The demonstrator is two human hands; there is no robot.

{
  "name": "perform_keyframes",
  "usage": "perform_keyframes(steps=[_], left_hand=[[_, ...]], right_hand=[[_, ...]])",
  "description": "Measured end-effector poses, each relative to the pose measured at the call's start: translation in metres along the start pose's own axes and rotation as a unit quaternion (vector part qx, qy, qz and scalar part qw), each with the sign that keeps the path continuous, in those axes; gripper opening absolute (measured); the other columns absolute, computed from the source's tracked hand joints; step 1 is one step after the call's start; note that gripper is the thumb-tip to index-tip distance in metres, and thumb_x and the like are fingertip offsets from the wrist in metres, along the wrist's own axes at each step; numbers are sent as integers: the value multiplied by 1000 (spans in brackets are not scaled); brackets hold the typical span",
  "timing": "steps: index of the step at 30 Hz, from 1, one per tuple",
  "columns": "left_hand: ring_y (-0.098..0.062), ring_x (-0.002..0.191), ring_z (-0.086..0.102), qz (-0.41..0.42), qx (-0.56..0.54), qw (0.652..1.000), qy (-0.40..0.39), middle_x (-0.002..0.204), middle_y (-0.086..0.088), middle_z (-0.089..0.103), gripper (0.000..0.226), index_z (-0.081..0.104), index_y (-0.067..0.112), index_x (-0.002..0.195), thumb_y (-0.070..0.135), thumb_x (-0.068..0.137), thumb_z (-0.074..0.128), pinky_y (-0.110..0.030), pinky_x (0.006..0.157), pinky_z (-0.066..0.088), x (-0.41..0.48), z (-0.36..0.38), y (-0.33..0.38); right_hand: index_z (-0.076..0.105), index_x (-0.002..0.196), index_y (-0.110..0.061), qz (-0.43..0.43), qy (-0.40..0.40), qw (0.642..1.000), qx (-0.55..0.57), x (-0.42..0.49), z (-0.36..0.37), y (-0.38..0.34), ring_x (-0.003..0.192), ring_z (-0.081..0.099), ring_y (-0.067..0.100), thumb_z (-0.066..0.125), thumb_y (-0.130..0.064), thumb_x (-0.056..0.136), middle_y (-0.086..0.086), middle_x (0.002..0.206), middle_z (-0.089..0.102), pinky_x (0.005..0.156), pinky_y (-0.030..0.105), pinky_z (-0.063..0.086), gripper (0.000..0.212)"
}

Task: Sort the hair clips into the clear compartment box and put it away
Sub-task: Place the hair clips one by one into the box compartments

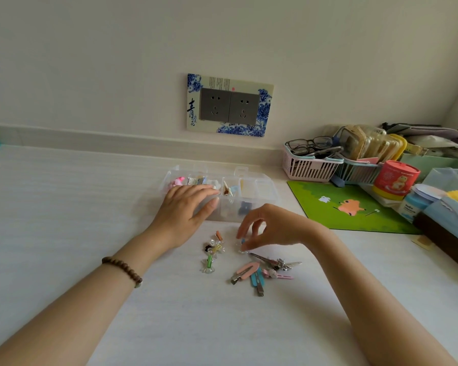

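Hair clips lie loose on the white table, in a small scatter just in front of the clear compartment box, which stands open near the wall. Several of its compartments already hold small clips. The left hand rests flat, fingers spread and loose, on the near left part of the box, holding nothing. The right hand hangs over the pile with thumb and fingertips pinched around a small blue clip at the pile's far edge; whether the clip is lifted off the table is unclear. A pink clip and a light blue clip lie side by side nearer the person. To the right sit a green mat and a pink basket.
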State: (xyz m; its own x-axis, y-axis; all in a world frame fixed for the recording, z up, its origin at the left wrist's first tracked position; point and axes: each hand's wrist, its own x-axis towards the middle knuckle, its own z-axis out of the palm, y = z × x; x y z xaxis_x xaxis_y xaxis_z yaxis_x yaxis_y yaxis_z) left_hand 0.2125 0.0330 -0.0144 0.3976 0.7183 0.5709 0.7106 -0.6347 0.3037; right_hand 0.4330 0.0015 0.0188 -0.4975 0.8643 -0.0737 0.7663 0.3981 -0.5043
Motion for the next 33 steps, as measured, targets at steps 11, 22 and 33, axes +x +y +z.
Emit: perform_keyframes(steps=[11, 22, 33], left_hand=[[-9, 127, 37, -6, -1, 1000, -9, 135, 13, 48, 78, 50, 31, 126, 73, 79, 3, -18, 102, 8, 1, 2, -2], [-8, 127, 37, -6, -5, 1000, -5, 134, 13, 49, 77, 51, 31, 125, 72, 80, 3, -21, 104, 10, 1, 3, -3], [-8, 127, 37, -4, -4, 1000, -3, 134, 13, 49, 74, 51, 31, 125, 70, 82, 4, -16, 101, 7, 0, 2, -1]], right_hand=[[63, 81, -7, -66, 198, 951, 228, 2, -12, -14, 73, 68, 14, 74, -6, 73, 8, 82, 71, 70, 23, 57, 13], [68, 96, -17, 36, 411, 911, 24, 24, -8, 5, 94, 55, 4, 62, -33, 86, -5, 105, 69, 86, 26, 45, 20], [69, 101, -16, -70, 88, 992, 63, 3, 9, -23, 81, 64, 3, 69, -25, 82, -11, 95, 67, 74, 8, 48, 22]])
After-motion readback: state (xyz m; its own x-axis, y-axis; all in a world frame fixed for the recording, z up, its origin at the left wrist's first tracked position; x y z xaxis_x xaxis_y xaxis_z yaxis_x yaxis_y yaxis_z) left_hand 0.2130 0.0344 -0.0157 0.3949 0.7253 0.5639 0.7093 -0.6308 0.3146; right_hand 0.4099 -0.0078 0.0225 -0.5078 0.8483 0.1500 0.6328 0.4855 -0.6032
